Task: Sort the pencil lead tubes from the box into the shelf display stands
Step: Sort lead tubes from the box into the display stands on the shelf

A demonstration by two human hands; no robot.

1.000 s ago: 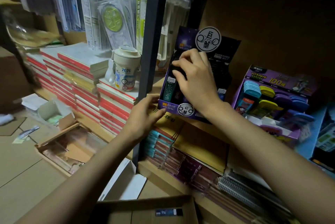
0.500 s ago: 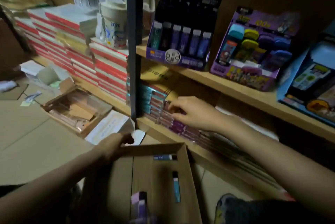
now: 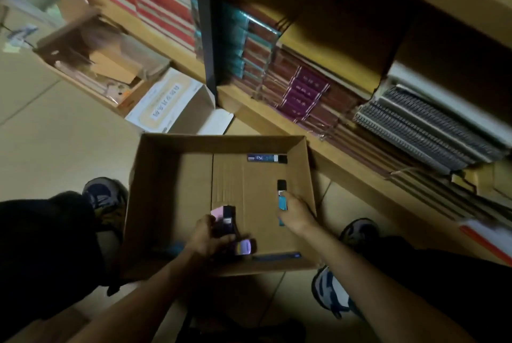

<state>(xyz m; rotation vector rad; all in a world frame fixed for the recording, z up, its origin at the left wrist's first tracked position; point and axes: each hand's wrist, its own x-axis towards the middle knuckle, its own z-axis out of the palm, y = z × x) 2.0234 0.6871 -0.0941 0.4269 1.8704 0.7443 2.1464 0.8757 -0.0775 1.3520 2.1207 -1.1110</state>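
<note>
Down on the tiled floor (image 3: pixel 55 148), close to the low shelf (image 3: pixel 357 179), an open cardboard box (image 3: pixel 221 136) is standing between your feet, and the light is poor. Your left hand (image 3: pixel 206 237) is gripping a small bunch of pencil lead tubes (image 3: pixel 225 219) at the near side of the box, and a lilac tube (image 3: pixel 245 247) is sticking out of the bunch to the right. Your right hand (image 3: pixel 297 213) is pinching a blue tube (image 3: pixel 282 199) that is lying near the right wall of the box. One dark tube (image 3: pixel 266 158) is lying alone at the far wall, and another one (image 3: pixel 277 256) is lying along the near wall.

I am thinking the main risk is the left hand: it is holding several smooth tubes at once, so the lilac one may be slipping out when you are lifting. The right hand is holding the blue tube only at its near end, so it may be tipping and falling back. In such dim light the colours are looking alike, and you may be putting a tube in the wrong stand. The display stands are not in view now. The near tube is half in shadow and easy to miss.
</note>
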